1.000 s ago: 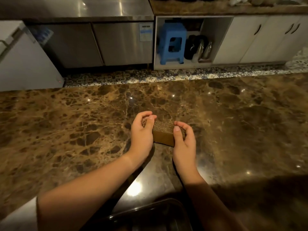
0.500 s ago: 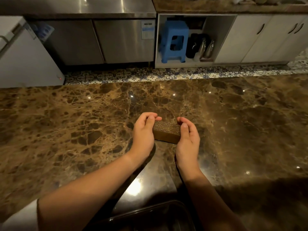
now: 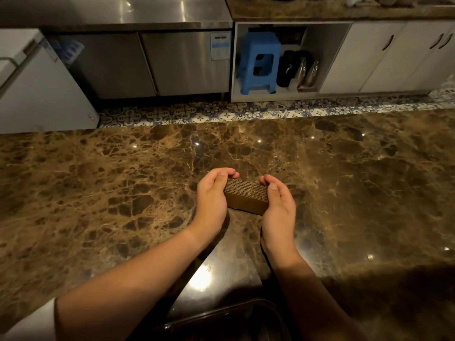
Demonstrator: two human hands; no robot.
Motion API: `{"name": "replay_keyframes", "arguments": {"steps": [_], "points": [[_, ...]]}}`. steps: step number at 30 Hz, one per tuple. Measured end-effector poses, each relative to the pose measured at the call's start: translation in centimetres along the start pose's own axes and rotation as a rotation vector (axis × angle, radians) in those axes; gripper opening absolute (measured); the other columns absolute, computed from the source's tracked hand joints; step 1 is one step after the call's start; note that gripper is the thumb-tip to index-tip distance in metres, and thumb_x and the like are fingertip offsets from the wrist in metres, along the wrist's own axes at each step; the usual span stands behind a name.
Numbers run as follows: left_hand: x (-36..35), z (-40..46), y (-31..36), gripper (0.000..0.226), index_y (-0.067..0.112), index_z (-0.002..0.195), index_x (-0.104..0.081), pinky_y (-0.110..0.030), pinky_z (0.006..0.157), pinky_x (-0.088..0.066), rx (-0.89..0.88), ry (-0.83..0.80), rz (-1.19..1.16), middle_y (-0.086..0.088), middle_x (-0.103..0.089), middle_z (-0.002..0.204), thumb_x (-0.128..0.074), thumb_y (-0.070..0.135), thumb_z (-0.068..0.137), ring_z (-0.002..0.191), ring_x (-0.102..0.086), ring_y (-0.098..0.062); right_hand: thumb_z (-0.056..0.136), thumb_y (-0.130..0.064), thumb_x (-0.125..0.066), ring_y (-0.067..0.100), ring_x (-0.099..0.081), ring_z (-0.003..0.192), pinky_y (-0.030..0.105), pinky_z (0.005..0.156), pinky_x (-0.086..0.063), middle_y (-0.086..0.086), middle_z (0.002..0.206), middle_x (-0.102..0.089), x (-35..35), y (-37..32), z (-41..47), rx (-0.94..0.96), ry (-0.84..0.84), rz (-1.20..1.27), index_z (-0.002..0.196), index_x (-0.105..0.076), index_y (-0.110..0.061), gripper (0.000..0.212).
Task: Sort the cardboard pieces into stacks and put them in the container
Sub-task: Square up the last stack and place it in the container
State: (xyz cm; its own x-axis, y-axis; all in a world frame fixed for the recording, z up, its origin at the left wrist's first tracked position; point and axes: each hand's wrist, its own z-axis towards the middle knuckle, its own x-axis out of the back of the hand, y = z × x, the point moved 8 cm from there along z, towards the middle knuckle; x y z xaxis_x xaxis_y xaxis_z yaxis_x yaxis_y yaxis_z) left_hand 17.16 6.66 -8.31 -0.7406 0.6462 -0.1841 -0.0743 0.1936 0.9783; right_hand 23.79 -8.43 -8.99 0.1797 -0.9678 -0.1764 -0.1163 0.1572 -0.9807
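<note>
— Well, where is the stack of cardboard pieces (image 3: 247, 199) at this moment?

— It is between the two hands, over the brown marble surface (image 3: 98, 193). The left hand (image 3: 212, 196) presses on its left end and the right hand (image 3: 277, 207) on its right end, so both are clamped on the stack. Whether its lower edge touches the surface or hangs just above it cannot be told.

— And what is the person most likely doing?

— Probably squaring the pieces, so that the edges come flush before the stack goes away. The corrugated edges on top look quite even.

— How should it be done well?

— The pressure should stay equal from both ends, otherwise the middle pieces may slip out. Then the stack should be carried as one block to the dark container (image 3: 221, 323), which lies near the body, below the forearms, and lowered in flat.
</note>
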Motion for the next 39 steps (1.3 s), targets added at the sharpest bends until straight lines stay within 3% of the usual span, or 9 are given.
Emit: {"name": "replay_keyframes", "arguments": {"steps": [11,13,16,18,22,26,31,35,39], "points": [[0.1,0.0,-0.6,0.031,0.014,0.091,-0.071,-0.032,0.082,-0.054,0.017,-0.019,0.008,-0.010,-0.072,0.095,-0.043,0.010,0.102,0.090,-0.067,-0.020,0.097,-0.033,-0.053,-0.003,-0.067,0.100,0.012,0.077,-0.051,-0.002,0.118,-0.069,0.0,0.2,-0.1,-0.028,-0.072,-0.010,0.112,-0.066,-0.034,0.020],[0.1,0.1,-0.7,0.032,0.015,0.090,-0.071,-0.030,0.079,-0.054,0.035,-0.015,-0.012,-0.008,-0.073,0.093,-0.043,0.010,0.102,0.087,-0.067,-0.020,0.081,-0.039,-0.070,0.000,-0.065,0.109,0.019,0.081,-0.055,-0.007,0.129,-0.062,0.0,0.2,-0.4,-0.072,-0.193,-0.037,0.122,-0.058,-0.037,0.043],[0.1,0.1,-0.9,0.032,0.015,0.089,-0.071,-0.033,0.080,-0.054,0.050,-0.010,-0.018,-0.009,-0.072,0.092,-0.042,0.010,0.102,0.087,-0.067,-0.021,0.073,-0.012,-0.080,-0.008,-0.058,0.112,0.015,0.086,-0.053,-0.015,0.134,-0.052,-0.1,-0.1,-0.6,-0.026,-0.347,-0.216,0.137,-0.041,-0.037,0.078],[0.0,0.1,-0.7,0.032,0.014,0.090,-0.071,-0.038,0.083,-0.053,0.052,-0.008,-0.011,-0.011,-0.072,0.094,-0.042,0.010,0.103,0.089,-0.066,-0.023,0.077,0.002,-0.079,-0.011,-0.060,0.105,0.008,0.079,-0.050,-0.015,0.127,-0.055,-0.1,-0.4,-0.4,-0.009,-0.347,-0.283,0.131,-0.045,-0.037,0.075],[-0.2,0.0,-0.2,0.032,0.012,0.090,-0.069,-0.041,0.085,-0.052,0.069,-0.021,0.020,-0.014,-0.071,0.096,-0.040,0.013,0.104,0.089,-0.065,-0.025,0.075,0.001,-0.083,0.004,-0.067,0.095,0.012,0.069,-0.054,-0.002,0.111,-0.067,0.2,-0.9,-0.1,-0.013,-0.281,-0.333,0.105,-0.058,-0.039,0.055],[-0.1,-0.6,0.9,0.037,0.011,0.097,-0.071,-0.031,0.076,-0.057,0.106,-0.077,0.013,-0.009,-0.074,0.096,-0.043,0.034,0.104,0.084,-0.069,-0.019,0.070,0.006,-0.084,0.003,-0.072,0.081,0.020,0.064,-0.057,0.000,0.100,-0.072,0.4,-1.5,-0.1,-0.052,-0.275,-0.242,0.100,-0.063,-0.030,0.052],[-0.3,-1.6,5.4,0.037,0.023,0.115,-0.067,-0.029,0.080,-0.056,-0.017,-0.286,0.046,-0.012,-0.069,0.113,-0.064,0.047,0.085,0.101,-0.068,-0.020,0.065,0.003,-0.086,0.017,-0.075,0.084,0.040,0.075,-0.062,-0.003,0.091,-0.078,0.6,-3.5,-0.2,-0.092,-0.289,-0.084,0.095,-0.070,-0.032,0.049],[0.5,-3.0,8.1,0.067,0.027,0.132,-0.053,-0.027,0.085,-0.055,-0.070,-0.336,0.044,-0.009,-0.063,0.121,-0.080,0.032,0.070,0.109,-0.066,-0.014,0.058,0.003,-0.083,0.025,-0.075,0.080,0.038,0.065,-0.062,0.005,0.088,-0.078,-0.3,-5.2,-1.0,-0.214,-0.346,0.233,0.090,-0.075,-0.026,0.044],[0.7,-4.8,9.5,0.076,0.025,0.135,-0.048,-0.039,0.091,-0.056,-0.034,-0.328,-0.070,-0.010,-0.067,0.123,-0.083,0.010,0.069,0.113,-0.066,-0.024,0.062,0.001,-0.080,0.026,-0.075,0.082,0.035,0.065,-0.061,0.015,0.095,-0.076,-1.8,-6.9,-2.7,-0.320,-0.414,0.449,0.113,-0.065,-0.007,0.054]]}}
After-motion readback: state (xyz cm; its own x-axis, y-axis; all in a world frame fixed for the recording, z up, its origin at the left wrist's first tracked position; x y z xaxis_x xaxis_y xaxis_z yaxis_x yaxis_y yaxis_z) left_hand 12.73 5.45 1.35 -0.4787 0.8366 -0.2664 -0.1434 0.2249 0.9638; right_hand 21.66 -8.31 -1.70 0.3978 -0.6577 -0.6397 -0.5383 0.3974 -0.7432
